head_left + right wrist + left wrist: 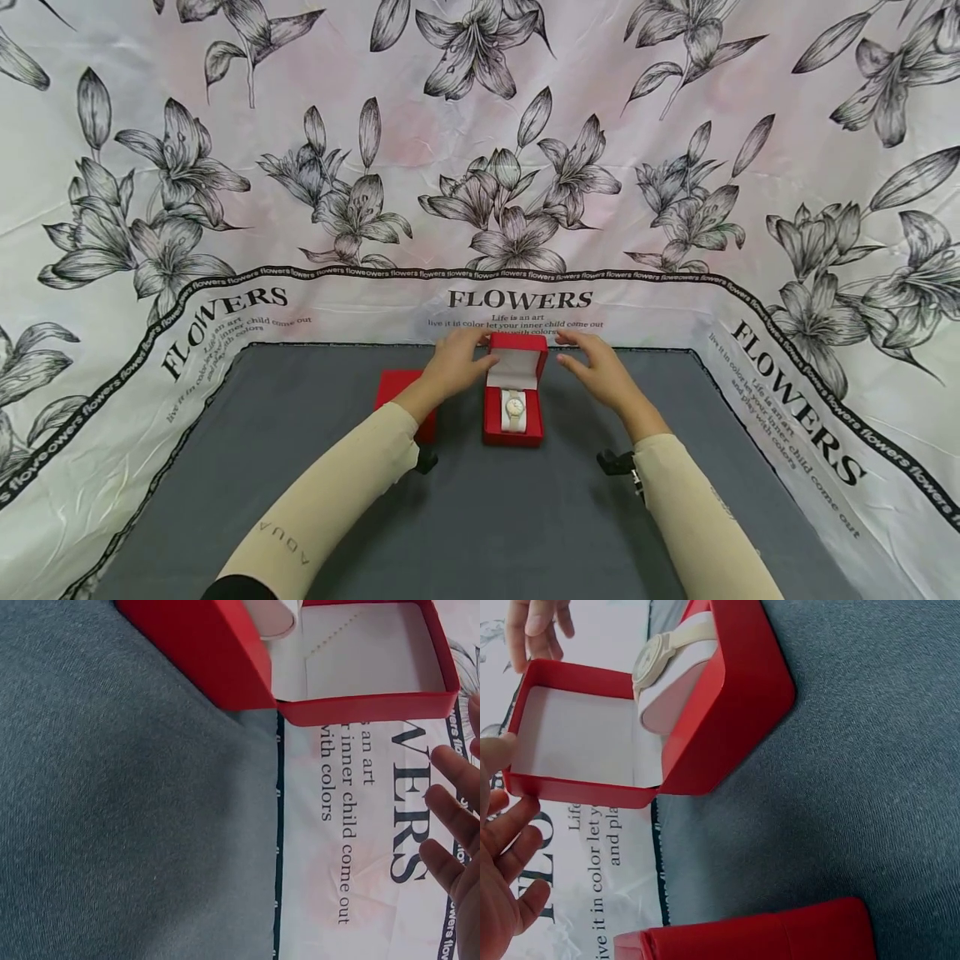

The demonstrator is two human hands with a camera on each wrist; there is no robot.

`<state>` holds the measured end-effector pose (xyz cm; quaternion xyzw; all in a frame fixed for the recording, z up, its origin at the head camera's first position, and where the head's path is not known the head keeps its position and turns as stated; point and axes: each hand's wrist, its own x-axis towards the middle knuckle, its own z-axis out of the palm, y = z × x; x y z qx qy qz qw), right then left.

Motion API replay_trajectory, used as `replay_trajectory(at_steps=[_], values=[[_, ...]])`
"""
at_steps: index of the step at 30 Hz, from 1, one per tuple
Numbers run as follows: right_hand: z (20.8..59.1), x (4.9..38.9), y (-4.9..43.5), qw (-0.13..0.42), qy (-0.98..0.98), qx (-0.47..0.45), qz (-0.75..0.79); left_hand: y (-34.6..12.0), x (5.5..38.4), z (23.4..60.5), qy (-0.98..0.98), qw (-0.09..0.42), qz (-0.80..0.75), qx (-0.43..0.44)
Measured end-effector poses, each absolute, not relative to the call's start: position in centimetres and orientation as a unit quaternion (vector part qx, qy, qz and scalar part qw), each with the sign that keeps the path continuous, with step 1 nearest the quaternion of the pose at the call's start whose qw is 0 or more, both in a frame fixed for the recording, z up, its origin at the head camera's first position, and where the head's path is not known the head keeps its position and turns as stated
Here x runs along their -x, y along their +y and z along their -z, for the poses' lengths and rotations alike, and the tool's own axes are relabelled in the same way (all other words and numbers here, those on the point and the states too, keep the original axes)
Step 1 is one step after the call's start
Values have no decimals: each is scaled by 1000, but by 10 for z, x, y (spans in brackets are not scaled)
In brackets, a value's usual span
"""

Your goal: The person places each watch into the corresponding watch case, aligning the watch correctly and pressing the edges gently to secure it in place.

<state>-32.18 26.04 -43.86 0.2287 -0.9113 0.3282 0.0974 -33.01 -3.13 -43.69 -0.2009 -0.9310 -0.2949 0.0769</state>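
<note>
A red watch box (513, 438) stands on the grey cloth with its hinged lid (517, 367) raised, showing a pale lining. Inside, a watch (514, 407) with a round face and cream strap wraps a white cushion. My left hand (455, 367) pinches the lid's left corner between thumb and forefinger, and its other fingers spread loosely in the left wrist view. On the lid's other side, my right hand (600, 375) is held with fingers spread and nothing in them. A small gap separates it from the lid in the right wrist view.
Another red box-shaped item (393, 385) lies left of the watch box, partly hidden behind my left forearm. Behind the grey cloth (517, 533) rises a white sheet (525, 250) printed with flowers and lettering. Dark wrist mounts (617, 462) sit under both forearms.
</note>
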Motion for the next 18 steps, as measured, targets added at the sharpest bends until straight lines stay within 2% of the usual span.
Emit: replay_trajectory(at_steps=[9,18], values=[[436,327,249,79,-909,-230,-338,-33,339,437,-922,87,325,192],[432,330,243,78,-915,-214,-333,-34,345,434,-923,74,322,195]])
